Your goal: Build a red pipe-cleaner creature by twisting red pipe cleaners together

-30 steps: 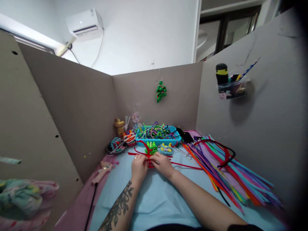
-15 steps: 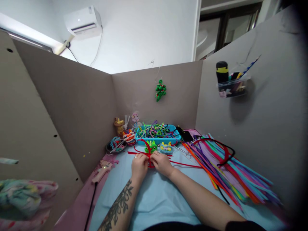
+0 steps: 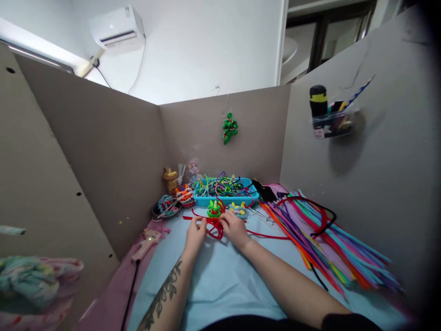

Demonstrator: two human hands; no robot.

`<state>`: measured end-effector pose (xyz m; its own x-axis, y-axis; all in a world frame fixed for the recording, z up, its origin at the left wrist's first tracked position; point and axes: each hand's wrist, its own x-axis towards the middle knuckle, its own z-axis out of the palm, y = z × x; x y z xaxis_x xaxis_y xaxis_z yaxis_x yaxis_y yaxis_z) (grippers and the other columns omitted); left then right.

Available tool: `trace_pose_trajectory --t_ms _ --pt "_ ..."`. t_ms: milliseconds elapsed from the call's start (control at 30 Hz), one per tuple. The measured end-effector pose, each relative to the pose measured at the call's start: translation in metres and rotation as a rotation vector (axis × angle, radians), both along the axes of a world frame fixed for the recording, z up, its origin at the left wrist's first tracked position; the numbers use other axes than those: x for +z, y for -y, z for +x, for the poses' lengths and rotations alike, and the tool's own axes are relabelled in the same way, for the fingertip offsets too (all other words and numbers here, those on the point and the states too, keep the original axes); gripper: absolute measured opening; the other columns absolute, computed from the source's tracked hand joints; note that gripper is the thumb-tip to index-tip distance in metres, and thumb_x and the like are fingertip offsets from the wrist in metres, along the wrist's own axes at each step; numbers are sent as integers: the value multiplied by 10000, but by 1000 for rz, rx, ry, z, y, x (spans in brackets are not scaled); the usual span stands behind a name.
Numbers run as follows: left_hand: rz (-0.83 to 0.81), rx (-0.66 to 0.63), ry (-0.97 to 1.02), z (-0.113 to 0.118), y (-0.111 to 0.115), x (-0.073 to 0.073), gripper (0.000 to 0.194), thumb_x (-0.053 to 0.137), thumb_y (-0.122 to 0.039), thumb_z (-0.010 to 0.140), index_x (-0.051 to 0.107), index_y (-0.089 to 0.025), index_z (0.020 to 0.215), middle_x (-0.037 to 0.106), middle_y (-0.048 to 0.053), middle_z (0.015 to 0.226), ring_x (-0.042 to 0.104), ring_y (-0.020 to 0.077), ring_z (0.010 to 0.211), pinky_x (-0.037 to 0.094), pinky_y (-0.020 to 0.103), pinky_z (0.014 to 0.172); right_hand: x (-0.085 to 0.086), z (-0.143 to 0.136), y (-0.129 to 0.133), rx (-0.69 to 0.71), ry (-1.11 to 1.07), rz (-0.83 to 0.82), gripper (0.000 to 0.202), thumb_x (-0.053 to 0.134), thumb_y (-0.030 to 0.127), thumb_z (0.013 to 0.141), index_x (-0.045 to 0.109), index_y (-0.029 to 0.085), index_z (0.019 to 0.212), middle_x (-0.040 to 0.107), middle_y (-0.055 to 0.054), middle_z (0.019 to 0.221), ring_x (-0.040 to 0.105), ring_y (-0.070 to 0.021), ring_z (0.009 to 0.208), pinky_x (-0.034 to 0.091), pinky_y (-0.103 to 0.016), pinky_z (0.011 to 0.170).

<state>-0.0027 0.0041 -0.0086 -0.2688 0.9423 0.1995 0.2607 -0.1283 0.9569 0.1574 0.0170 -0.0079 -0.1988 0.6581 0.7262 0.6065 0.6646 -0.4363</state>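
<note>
Between my hands is a red pipe cleaner piece [image 3: 216,230], bent into loops with loose ends sticking out. My left hand [image 3: 196,233] pinches it from the left, thumb and forefinger together. On the other side my right hand [image 3: 234,228] grips it with closed fingers. Straight behind it sits a green figure of twisted pipe cleaners [image 3: 214,209]. Next to that, a blue and yellow figure [image 3: 237,209] is partly covered by my right hand. One loose red pipe cleaner [image 3: 268,236] lies on the blue cloth to the right.
A blue tray [image 3: 223,201] of pipe cleaner scraps stands at the back. Colourful pipe cleaners [image 3: 320,239] spread along the right, beside scissors [image 3: 265,217]. At left are a dark bowl [image 3: 155,214], an orange and white figure [image 3: 186,196] and a pink glue gun [image 3: 146,246]. Grey panels [image 3: 220,156] enclose the table.
My hands have moved slightly apart, my left one to the left and down. The red loops between them show more openly, and an upright red end has shifted right.
</note>
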Motion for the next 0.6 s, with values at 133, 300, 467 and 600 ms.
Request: trace_pose_trajectory --t_ms 133,300,467,600 --pt "-181 -211 490 5 2 3 465 566 -478 742 437 -198 1091 638 52 771 606 133 568 431 223 489 -1 -3 3 56 69 64 133 462 162 841 588 196 817 571 -42 811 543 -159 754 405 -253 673" --pt "-88 -347 805 3 8 6 716 717 -164 641 337 -222 1245 639 27 825 624 122 671 495 245 626 2 -11 11 99 135 155 157 453 162 847 604 200 864 579 -52 835 534 -167 772 410 -270 693" --pt "29 -365 880 2 6 6 799 694 -74 628 291 -225 1301 652 23 839 628 112 722 502 235 700 4 -13 14 109 16 110 151 473 169 830 589 187 925 582 -65 866 540 -178 824 427 -287 738" --pt "54 -357 896 2 5 6 799 687 -86 641 289 -244 1316 651 34 913 632 113 773 500 229 740 4 -13 15 126 -105 33 126 474 198 830 590 186 880 584 -58 830 545 -175 795 432 -289 728"
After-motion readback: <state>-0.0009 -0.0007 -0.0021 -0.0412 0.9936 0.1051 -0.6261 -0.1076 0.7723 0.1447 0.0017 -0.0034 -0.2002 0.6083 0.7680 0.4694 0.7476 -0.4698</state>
